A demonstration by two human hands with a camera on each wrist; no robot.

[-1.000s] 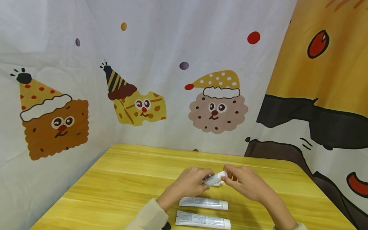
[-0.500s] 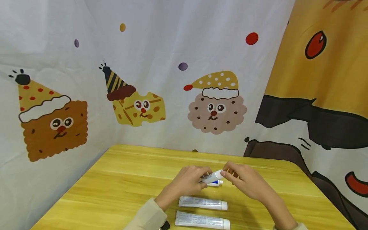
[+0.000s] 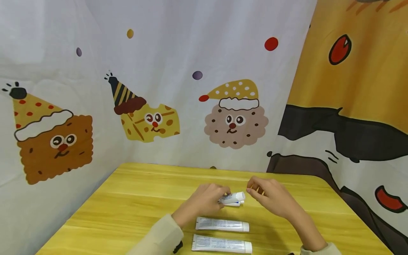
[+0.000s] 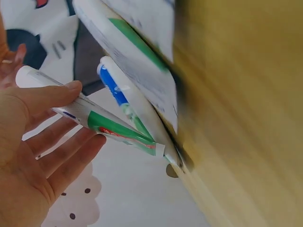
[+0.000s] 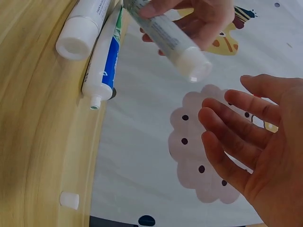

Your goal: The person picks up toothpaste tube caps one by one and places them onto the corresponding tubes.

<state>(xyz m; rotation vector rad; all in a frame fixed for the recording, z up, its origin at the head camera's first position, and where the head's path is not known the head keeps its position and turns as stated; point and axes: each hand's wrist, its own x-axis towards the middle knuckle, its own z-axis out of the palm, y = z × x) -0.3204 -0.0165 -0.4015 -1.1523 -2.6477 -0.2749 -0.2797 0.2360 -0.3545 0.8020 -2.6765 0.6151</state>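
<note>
A white toothpaste tube [image 4: 102, 119] with a green end and red lettering is pinched between the thumb and fingers of my left hand [image 3: 205, 200]. Its white capped end [image 5: 194, 65] points toward my right hand [image 3: 271, 196]. That hand hangs in the air just right of the cap, fingers loosely bent, holding nothing. Close under the held tube lies a blue-and-green toothpaste tube [image 5: 103, 71] on the table, its narrow nozzle bare. A small white cap [image 5: 69, 200] stands by itself on the wood, seen in the right wrist view.
Two more white toothpaste tubes lie side by side nearer my body, the middle tube [image 3: 222, 224] and the front tube [image 3: 221, 244], caps to the right. The yellow wooden table [image 3: 127, 202] ends at a white curtain [image 3: 178, 46] printed with cartoon snacks.
My right hand has come off the held tube's capped end and sits slightly apart. The left hand has lowered the tube a little and moved it left, tilting it flatter.
</note>
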